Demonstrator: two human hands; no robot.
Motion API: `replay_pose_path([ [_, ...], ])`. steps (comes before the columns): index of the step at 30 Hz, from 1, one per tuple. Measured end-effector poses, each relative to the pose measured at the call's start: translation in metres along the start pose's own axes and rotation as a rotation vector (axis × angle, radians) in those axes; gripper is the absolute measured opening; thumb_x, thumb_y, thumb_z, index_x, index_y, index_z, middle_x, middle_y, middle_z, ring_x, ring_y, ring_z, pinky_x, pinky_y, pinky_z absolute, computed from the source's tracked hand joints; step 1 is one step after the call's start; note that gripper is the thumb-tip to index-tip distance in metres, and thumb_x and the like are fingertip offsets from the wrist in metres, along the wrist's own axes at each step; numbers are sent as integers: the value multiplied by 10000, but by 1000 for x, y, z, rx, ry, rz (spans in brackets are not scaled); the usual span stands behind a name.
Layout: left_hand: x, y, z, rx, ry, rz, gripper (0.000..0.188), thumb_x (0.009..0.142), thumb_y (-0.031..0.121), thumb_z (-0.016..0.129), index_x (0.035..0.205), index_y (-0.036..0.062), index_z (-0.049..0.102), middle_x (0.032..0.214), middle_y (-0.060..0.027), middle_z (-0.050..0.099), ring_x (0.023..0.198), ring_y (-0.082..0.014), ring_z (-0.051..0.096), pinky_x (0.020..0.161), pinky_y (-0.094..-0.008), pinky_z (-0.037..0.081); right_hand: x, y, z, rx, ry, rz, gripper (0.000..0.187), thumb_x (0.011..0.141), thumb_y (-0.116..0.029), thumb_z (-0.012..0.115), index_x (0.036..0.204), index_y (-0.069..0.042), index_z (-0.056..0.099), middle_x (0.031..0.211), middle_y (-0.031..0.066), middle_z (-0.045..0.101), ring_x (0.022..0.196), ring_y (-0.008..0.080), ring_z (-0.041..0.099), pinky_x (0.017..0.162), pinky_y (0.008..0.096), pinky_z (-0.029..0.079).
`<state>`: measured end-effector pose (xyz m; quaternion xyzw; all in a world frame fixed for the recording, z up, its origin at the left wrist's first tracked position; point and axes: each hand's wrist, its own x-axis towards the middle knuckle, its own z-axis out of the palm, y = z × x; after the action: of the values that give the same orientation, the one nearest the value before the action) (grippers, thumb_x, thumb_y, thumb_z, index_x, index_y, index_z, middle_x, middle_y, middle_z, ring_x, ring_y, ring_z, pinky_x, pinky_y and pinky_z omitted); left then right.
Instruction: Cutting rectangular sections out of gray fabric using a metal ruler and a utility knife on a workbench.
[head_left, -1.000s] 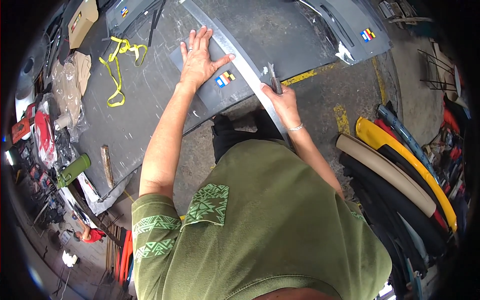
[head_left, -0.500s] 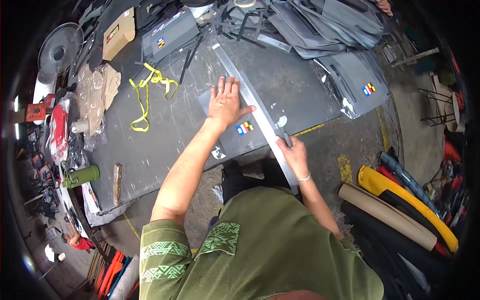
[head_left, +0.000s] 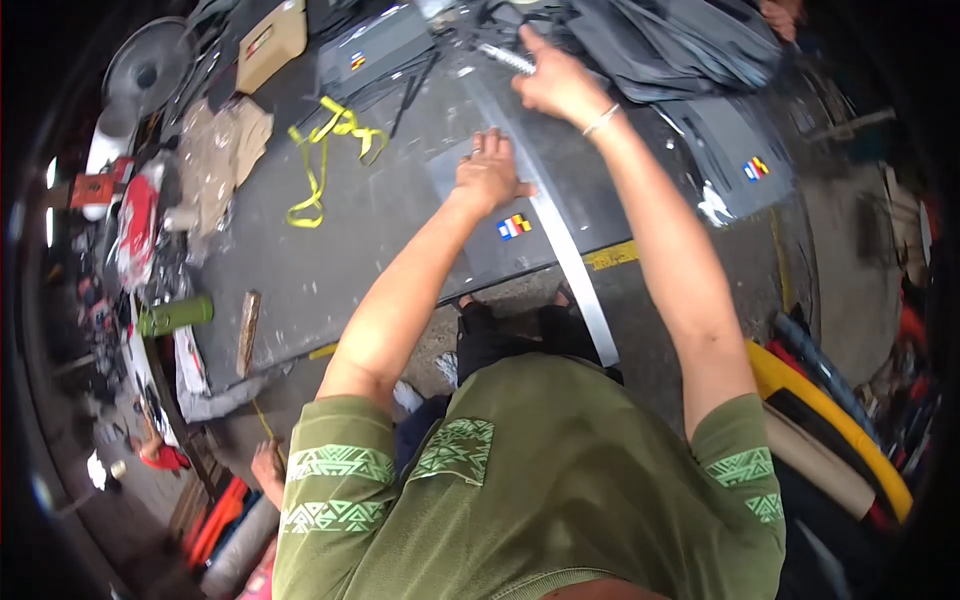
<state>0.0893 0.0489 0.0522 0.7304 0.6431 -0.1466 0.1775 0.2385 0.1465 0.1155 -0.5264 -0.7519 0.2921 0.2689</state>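
Fan [head_left: 146, 76] at the far left, then a green cylinder [head_left: 176, 315] by the table's [head_left: 350, 260] left edge, a wooden stick [head_left: 247, 333] and a tangled yellow strap [head_left: 320, 185]. My left hand [head_left: 487, 180] lies flat on a thin grey panel [head_left: 490, 252], its 4 fingers stretched forward side by side and the thumb out wide, reaching a long metal ruler [head_left: 575, 262]. That ruler lies along the panel's right side and runs past the table edge toward my body. On the panel, below my left hand, is a small multicoloured patch [head_left: 513, 227]. Farther up the table, my right hand [head_left: 562, 82] grips a slim silvery tool [head_left: 507, 58] (blurred, so its tip is unclear to me), the index finger extended. To the right are heaped dark grey pieces [head_left: 660, 50], another patched grey panel [head_left: 735, 150], and finally a yellow roll [head_left: 835, 430] beyond the table.
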Motion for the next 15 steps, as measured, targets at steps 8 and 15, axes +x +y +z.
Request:
replay_pose_path([
  [8,0,12,-1,-41,3,11,1129,777,629,801,1557,-20,306,1690,-181,221,1567,-382,215,1171,-548,375,44,10,-11,182,-133,234,851,901,-190,627,1643,-82,224,640,-2,617,477,90,523,415,274,398],
  [15,-5,16,-4,-38,-5,5,1114,776,614,812,1529,-51,330,1674,-210,239,1555,-401,236,1156,-558,385,-20,9,2,316,-158,290,844,878,-159,626,1639,-96,267,647,6,621,490,84,528,460,261,416],
])
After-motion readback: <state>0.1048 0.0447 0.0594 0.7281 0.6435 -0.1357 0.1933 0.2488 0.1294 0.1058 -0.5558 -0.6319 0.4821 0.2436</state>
